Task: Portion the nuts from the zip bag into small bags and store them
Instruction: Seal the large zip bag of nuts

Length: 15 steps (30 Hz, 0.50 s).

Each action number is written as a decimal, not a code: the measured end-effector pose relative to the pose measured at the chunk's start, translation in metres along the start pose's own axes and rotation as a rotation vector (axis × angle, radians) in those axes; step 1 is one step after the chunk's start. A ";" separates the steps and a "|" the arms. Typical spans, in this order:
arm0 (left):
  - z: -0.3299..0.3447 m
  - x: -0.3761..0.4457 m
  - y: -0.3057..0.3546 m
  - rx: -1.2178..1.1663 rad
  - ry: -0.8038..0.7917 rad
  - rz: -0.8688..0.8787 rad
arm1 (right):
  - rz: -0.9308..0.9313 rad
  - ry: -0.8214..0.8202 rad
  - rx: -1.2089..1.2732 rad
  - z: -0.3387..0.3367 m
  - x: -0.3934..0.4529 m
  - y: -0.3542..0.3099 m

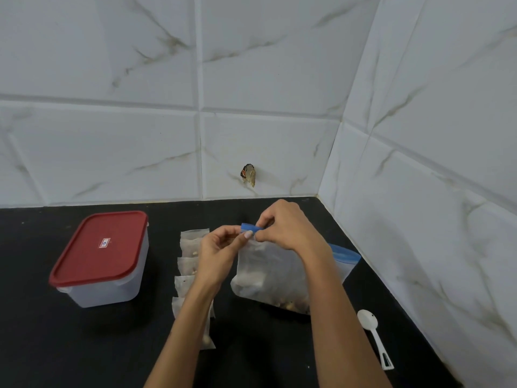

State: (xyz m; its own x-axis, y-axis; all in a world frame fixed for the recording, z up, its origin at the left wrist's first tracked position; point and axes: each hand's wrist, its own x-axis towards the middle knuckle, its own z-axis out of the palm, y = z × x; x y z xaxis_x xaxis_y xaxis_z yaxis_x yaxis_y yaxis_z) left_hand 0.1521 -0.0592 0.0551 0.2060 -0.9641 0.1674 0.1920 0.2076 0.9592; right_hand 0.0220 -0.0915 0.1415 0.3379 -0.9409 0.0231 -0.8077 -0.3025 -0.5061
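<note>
Fingers (249, 234) of both hands pinch the blue zip strip at the top of a clear zip bag (268, 273), seen from the head camera looking down. Left hand (219, 247) and right hand (282, 225) meet at the strip's left end, thumbs and fingertips clamped on it. Its nuts lie in the bottom, and the bag rests on a black surface (84, 345), near a tiled corner. Just left of it, a column of small bags (190, 264) holding nuts lies flat, partly hidden by the left forearm. Further left stands a clear container with a red lid (100, 247), closed. A white plastic spoon (373, 331) lies to the right. Judging by the filled portions, the zip is probably being sealed; next, storing calls for opening the container.
</note>
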 end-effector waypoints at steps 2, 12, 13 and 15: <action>-0.002 0.001 -0.001 -0.002 -0.008 -0.007 | 0.002 0.008 0.006 0.001 0.001 -0.001; -0.004 0.005 -0.006 0.046 -0.014 -0.011 | -0.023 -0.015 -0.025 0.004 0.004 -0.002; -0.004 0.006 -0.006 0.051 -0.010 -0.006 | -0.030 -0.008 -0.027 0.004 0.004 -0.003; -0.003 0.008 -0.006 0.051 -0.008 0.002 | -0.044 -0.002 -0.027 0.003 0.004 -0.003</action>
State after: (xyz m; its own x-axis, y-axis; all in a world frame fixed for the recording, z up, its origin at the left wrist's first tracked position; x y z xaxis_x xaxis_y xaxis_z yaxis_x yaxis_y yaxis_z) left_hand 0.1559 -0.0676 0.0499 0.1983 -0.9651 0.1709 0.1426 0.2010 0.9692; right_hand 0.0277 -0.0939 0.1404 0.3744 -0.9263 0.0426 -0.8046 -0.3474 -0.4815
